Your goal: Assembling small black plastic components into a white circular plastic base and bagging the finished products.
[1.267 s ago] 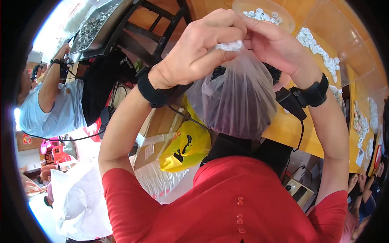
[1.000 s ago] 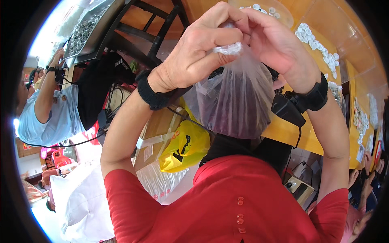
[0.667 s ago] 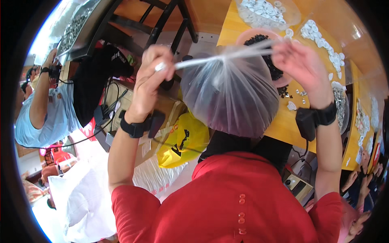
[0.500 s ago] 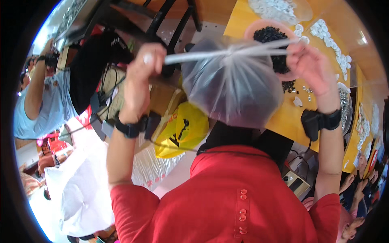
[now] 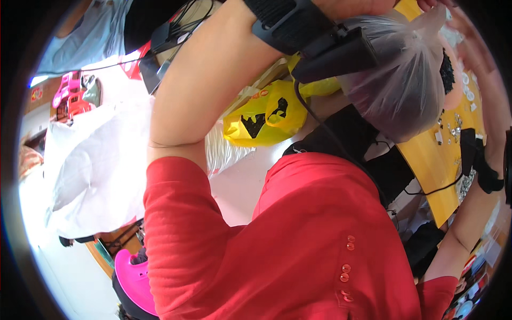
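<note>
Up high, a person in red is lifting a clear plastic bag (image 5: 405, 80) at one o'clock.

Their left hand (image 5: 352, 6) is pinching the bag's neck by the rim; the right hand is mostly hidden, so I cannot tell its grip. Keeping that neck bunched tight above the yellow table (image 5: 432, 160) would be steadying the dark contents.

A clear plastic bag (image 5: 405, 80) hangs just below the left hand (image 5: 368, 6), whose wrist wears a black strap, above the yellow worktop (image 5: 434, 160) strewn with small metal parts; a yellow bag (image 5: 266, 114) lies beneath the raised forearm.
</note>
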`<state>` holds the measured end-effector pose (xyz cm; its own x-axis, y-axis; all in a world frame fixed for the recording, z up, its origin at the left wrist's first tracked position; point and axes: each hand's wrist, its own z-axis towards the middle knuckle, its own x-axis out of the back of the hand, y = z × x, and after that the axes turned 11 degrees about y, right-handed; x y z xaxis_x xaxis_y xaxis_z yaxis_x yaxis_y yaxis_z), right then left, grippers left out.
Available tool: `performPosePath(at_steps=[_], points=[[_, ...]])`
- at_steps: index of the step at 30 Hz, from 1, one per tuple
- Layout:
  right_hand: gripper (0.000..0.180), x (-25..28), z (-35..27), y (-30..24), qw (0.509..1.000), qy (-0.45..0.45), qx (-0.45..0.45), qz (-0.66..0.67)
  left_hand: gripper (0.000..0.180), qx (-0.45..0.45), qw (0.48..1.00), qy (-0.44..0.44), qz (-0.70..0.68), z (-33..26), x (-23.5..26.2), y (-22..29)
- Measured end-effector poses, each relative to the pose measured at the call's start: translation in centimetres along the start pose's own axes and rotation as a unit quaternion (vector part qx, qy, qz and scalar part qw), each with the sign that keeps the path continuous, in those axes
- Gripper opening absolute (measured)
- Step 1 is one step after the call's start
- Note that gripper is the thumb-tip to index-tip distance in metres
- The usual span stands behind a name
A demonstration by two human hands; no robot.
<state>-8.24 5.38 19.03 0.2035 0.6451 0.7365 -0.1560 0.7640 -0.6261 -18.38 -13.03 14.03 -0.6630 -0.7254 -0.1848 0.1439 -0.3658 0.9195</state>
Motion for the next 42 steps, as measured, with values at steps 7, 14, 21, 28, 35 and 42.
performPosePath(at_steps=[7,14,21,28,35,42], points=[[0.026,-7.1,-1.2,1.1,0.987,-0.126,0.042,0.088,0.018,-0.031,0.984,0.169,0.048,-1.4,5.9,-5.2],[0.025,-10.1,-1.9,-5.7,0.968,-0.135,0.095,0.188,0.018,-0.066,0.945,0.313,0.072,-22.2,4.1,6.8],[0.027,-17.9,-4.2,-8.7,0.91,-0.218,-0.075,0.345,0.063,0.167,0.59,0.783,0.104,-39.1,3.6,-1.7],[0.033,-28.4,-7.6,-9.1,0.892,-0.296,-0.063,0.335,0.042,0.338,0.579,0.718,-0.187,-46.7,2.3,-12.7],[0.027,-33.0,-10.7,-9.2,0.855,-0.3,-0.155,0.393,0.019,0.14,0.591,0.788,-0.103,-47.5,1.5,-14.1],[0.026,-37.2,-16.5,-11.1,0.819,-0.402,-0.05,0.406,0.036,0.149,0.551,0.776,-0.268,-52.2,-1.5,-12.7]])
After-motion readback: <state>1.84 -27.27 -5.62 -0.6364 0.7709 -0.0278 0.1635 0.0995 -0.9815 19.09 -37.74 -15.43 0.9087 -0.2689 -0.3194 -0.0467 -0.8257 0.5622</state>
